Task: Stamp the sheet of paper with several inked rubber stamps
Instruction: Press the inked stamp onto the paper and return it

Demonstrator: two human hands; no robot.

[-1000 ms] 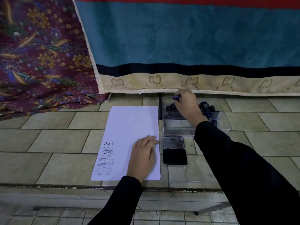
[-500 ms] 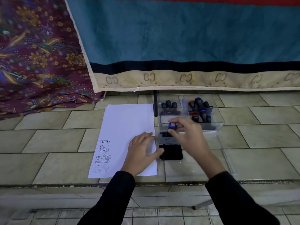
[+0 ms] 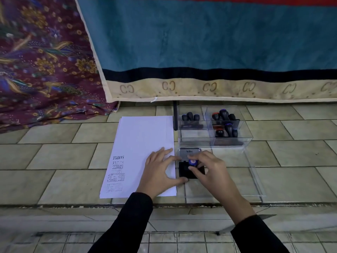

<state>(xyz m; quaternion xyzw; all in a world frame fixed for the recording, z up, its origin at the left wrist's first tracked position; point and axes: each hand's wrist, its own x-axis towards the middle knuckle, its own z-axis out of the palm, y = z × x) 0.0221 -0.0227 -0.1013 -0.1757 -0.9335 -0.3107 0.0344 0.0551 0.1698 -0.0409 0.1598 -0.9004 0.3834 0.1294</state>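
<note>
A white sheet of paper (image 3: 144, 143) lies on the tiled floor with several stamp prints along its near left edge. To its right sits an open ink pad (image 3: 184, 171), black pad below, silver lid above. My right hand (image 3: 209, 170) grips a blue-topped rubber stamp (image 3: 192, 162) and holds it down on the black pad. My left hand (image 3: 160, 170) lies flat on the paper's right side, thumb touching the pad's near corner. A clear box (image 3: 248, 136) behind the pad holds several more stamps (image 3: 225, 121).
A clear plastic lid (image 3: 255, 181) lies flat to the right of the ink pad. A teal blanket (image 3: 200, 42) and a patterned purple cloth (image 3: 42, 61) hang behind. A step edge (image 3: 91, 205) runs just in front of the paper.
My right hand took a blue-topped stamp out of the clear box, brought it toward me and set it onto the ink pad. My left hand stayed on the paper.
</note>
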